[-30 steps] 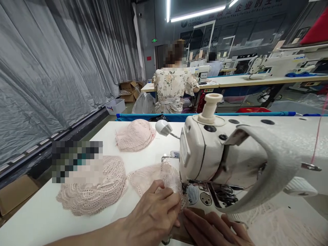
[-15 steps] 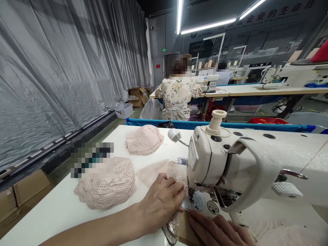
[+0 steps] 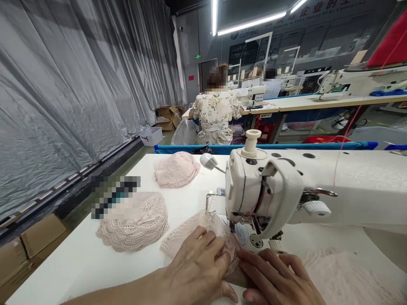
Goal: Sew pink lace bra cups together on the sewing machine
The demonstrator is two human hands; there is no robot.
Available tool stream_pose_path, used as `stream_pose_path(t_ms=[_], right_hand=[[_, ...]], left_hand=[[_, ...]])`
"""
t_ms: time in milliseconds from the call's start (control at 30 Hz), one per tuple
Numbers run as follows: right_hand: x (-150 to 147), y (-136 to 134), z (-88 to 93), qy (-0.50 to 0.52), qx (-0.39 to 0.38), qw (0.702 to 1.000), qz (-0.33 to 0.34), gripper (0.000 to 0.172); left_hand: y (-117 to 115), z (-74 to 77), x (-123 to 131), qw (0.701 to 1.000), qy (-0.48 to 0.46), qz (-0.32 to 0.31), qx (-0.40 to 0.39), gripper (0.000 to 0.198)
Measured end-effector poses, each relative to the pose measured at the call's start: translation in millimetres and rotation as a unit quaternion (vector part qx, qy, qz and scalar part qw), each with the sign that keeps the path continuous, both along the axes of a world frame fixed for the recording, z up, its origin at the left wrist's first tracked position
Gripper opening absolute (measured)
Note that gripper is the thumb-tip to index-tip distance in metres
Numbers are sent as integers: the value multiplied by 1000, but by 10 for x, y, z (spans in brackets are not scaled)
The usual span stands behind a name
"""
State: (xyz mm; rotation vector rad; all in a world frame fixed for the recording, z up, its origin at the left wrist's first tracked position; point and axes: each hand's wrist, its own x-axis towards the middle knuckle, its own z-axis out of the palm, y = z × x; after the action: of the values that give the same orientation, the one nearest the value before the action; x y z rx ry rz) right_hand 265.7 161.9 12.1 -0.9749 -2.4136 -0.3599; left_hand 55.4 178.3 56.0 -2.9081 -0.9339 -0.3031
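Note:
A pale pink lace piece [image 3: 182, 228] lies at the front of the white sewing machine [image 3: 251, 190], its right edge close by the needle area. My left hand [image 3: 200, 264] rests over it, fingers curled and pressed onto the lace, the thumb apart. At the lace's right edge, just in front of the presser foot, is my right hand [image 3: 276, 277], with fingers together and tips on the fabric. Whether the needle is in the cloth is hidden. To the left lie a stack of scalloped lace pieces [image 3: 136, 224] and, farther back, cup-shaped lace pieces [image 3: 176, 169].
More pale lace [image 3: 346, 275] lies right of my right hand on the white table [image 3: 79, 271]. A cardboard box [image 3: 38, 237] stands below on the left. Ahead, a co-worker in a floral top [image 3: 218, 110] sits at another table. A grey curtain [image 3: 79, 84] hangs along the left.
The view has swung slightly to the right. The lace by the needle now sits nearer to me and covers the brownish surface. My right hand's fingers have come onto the lace edge.

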Motion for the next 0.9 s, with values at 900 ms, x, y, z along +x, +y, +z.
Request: stream_pose_path(t_ms=[900], right_hand=[[-45, 21, -7, 141, -65, 988, 25, 47]], left_hand=[[91, -97, 75, 992, -116, -44, -10, 44]])
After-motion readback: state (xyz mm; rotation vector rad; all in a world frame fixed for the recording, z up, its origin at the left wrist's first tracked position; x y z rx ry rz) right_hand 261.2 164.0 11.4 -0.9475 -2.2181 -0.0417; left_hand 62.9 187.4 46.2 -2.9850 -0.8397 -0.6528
